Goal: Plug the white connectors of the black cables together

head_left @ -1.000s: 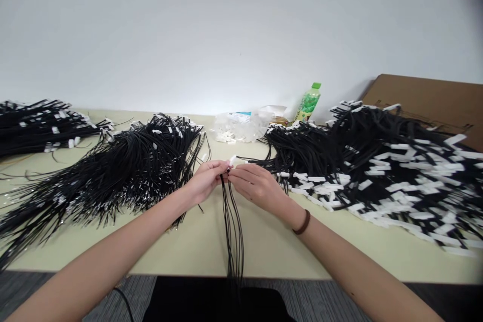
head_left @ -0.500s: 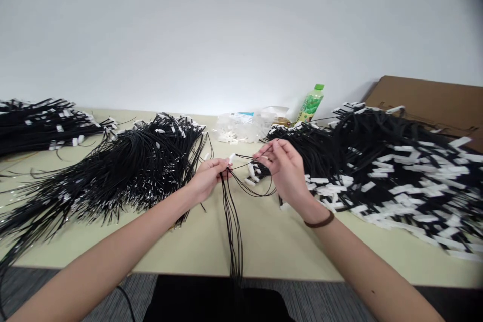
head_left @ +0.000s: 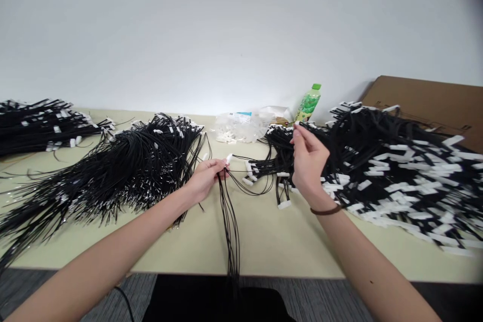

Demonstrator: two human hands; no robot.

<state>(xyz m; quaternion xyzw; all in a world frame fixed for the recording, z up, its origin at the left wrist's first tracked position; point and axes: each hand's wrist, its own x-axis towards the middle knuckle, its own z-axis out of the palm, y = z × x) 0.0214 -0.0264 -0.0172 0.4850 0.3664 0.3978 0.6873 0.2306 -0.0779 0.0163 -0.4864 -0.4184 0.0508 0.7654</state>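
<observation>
My left hand [head_left: 207, 178] pinches a white plastic connector [head_left: 229, 159] near the middle of the table. Several thin black wires [head_left: 229, 221] hang from beneath those fingers past the table's front edge, and others loop to the right. My right hand [head_left: 310, 158] is raised with thumb and forefinger pressed together in front of a bundle of black wires [head_left: 273, 136]. A small white bit shows at its fingertips, but whether it is held or lies behind them I cannot tell. Below that hand lies a white connector [head_left: 284, 205] on short black wires.
Black wires with bare shiny ends [head_left: 151, 161] are heaped on the left, with another bundle [head_left: 41, 123] beyond. A large pile of white-ended cables [head_left: 422, 176] covers the right. At the back stand a clear plastic bag [head_left: 237, 128], a green-capped bottle [head_left: 308, 103] and a cardboard sheet [head_left: 418, 100].
My right hand has moved right and slightly up, away from my left hand, and its fingers are still pinched. My left hand keeps hold of the connector almost in place.
</observation>
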